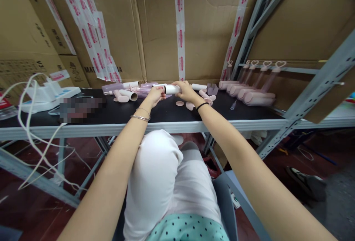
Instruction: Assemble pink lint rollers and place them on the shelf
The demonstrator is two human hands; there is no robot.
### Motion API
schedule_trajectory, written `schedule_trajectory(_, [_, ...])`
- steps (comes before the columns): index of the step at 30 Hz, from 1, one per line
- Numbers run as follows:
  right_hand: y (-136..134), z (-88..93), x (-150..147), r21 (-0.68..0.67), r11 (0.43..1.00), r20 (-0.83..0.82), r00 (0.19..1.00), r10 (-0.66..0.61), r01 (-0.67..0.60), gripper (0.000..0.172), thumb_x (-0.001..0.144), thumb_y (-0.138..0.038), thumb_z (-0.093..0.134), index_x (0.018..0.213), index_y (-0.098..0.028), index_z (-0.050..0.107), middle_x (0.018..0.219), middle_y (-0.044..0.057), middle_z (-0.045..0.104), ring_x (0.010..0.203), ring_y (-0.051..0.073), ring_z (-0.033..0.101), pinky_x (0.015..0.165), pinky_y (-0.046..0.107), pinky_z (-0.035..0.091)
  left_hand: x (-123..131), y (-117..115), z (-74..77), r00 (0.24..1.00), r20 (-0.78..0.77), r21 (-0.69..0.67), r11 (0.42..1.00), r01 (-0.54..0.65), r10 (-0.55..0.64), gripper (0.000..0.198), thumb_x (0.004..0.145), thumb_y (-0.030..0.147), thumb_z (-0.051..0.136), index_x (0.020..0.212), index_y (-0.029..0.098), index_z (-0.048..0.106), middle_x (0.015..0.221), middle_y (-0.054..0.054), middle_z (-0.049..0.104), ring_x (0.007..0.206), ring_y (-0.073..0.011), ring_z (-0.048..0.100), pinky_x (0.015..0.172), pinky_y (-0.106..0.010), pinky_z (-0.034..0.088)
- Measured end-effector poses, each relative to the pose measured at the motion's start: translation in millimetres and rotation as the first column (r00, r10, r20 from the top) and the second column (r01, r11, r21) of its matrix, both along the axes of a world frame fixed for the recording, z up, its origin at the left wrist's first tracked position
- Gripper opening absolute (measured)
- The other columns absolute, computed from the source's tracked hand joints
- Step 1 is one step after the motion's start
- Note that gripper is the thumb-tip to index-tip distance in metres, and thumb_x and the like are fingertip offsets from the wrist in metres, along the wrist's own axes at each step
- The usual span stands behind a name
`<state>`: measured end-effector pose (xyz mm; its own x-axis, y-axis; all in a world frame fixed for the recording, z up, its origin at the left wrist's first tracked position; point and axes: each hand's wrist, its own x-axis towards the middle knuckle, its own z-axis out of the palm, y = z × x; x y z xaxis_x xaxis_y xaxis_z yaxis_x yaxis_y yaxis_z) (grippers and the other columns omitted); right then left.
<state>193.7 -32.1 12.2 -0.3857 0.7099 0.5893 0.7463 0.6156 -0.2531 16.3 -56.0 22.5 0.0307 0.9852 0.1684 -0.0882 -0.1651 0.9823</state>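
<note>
White tube [172, 90] lies nearly level between the two hands at the centre of the frame, just above the far half of the counter. Behind it, a tall cardboard wall [161, 30] striped with printed tape fills the upper part of the frame. Below that, the black counter [166, 116] runs from left to right across the middle, edged with pale metal. At the right of the frame stands a row of pink pieces [259, 99] with heart-shaped tops; at the left sits a white power strip [69, 92] with cables.

For handling the tube well, it seems best to keep both ends in line, grip lightly so that the wall does not dent, and turn or press evenly rather than tilt one end. Keeping the wrists low over the bare strip of counter should also avoid knocking the loose parts close by.

The left hand [156, 96] pinches the tube's dark-edged left end between thumb and fingers; its exact fingertip contact is too small to tell. The right hand [186, 91] curls over the right end, fingers closed around it. So the tube bridges the two, with its white middle exposed.

Smaller things lie around: a hollow tube [128, 95] to the left of the left hand, a flat pink disc [179, 103] just below the right hand, and a tiny clear piece [233, 105] farther right.
</note>
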Motion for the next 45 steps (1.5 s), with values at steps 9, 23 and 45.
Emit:
schedule_trajectory(9, [3.5, -1.3, 3.8, 0.011, 1.0, -0.054, 0.998, 0.029, -0.028, 0.057, 0.068, -0.017, 0.062, 0.125, -0.021, 0.058, 0.13, 0.008, 0.061, 0.118, 0.035, 0.045, 0.1, 0.055, 0.034, -3.0, 7.5, -6.0, 0.965, -0.233, 0.141, 0.986, -0.09, 0.121, 0.025, 0.088, 0.007, 0.053, 0.112, 0.01, 0.057, 0.06, 0.006, 0.051, 0.044, -0.0041, 0.048, 0.048, -0.017, 0.041])
schedule_trajectory(23, [6.8, 0.3, 1.1, 0.059, 0.996, -0.162, 0.984, 0.071, -0.063, 0.057, 0.069, -0.024, 0.064, 0.125, -0.02, 0.058, 0.13, 0.007, 0.061, 0.116, 0.032, 0.049, 0.101, 0.05, 0.036, -5.7, 9.9, -0.9, 0.948, -0.015, 0.224, 0.925, -0.307, 0.318, 0.003, 0.092, 0.016, 0.053, 0.09, 0.016, 0.051, 0.071, 0.005, 0.054, 0.049, -0.0035, 0.052, 0.045, -0.016, 0.043])
schedule_trajectory(45, [-2.1, 3.2, -6.1, 0.105, 0.989, -0.024, 0.994, 0.107, -0.104, 0.056, 0.07, -0.025, 0.068, 0.125, -0.017, 0.061, 0.126, 0.01, 0.063, 0.113, 0.03, 0.051, 0.1, 0.044, 0.037, -0.8, -0.3, -0.3, 0.999, -0.043, 0.05, 0.999, 0.014, -0.011, 0.062, 0.093, 0.067, 0.026, 0.106, 0.016, 0.058, 0.069, -0.004, 0.064, 0.047, -0.0108, 0.058, 0.046, -0.02, 0.043])
